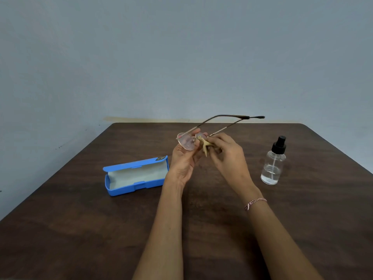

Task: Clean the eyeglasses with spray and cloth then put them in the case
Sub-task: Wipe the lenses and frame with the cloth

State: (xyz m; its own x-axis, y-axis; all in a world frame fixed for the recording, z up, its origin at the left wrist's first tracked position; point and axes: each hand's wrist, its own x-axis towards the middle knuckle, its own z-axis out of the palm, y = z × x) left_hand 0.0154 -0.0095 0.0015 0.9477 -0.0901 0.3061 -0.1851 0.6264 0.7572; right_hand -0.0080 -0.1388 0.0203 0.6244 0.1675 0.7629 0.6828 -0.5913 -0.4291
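Note:
Thin metal-framed eyeglasses (186,141) with round lenses are held above the table, their temples open and pointing away to the right. My left hand (184,158) grips the frame around the left lens. My right hand (226,153) pinches a small tan cloth (203,145) against the right lens, which the cloth and fingers mostly hide. A blue eyeglass case (135,175) lies open on the table to the left, its pale lining showing and nothing inside. A clear spray bottle (273,161) with a black nozzle stands upright to the right.
A dark brown wooden table (80,229) fills the lower view, its far edge meeting a plain grey-blue wall (181,57). A braided bracelet (255,203) circles my right wrist.

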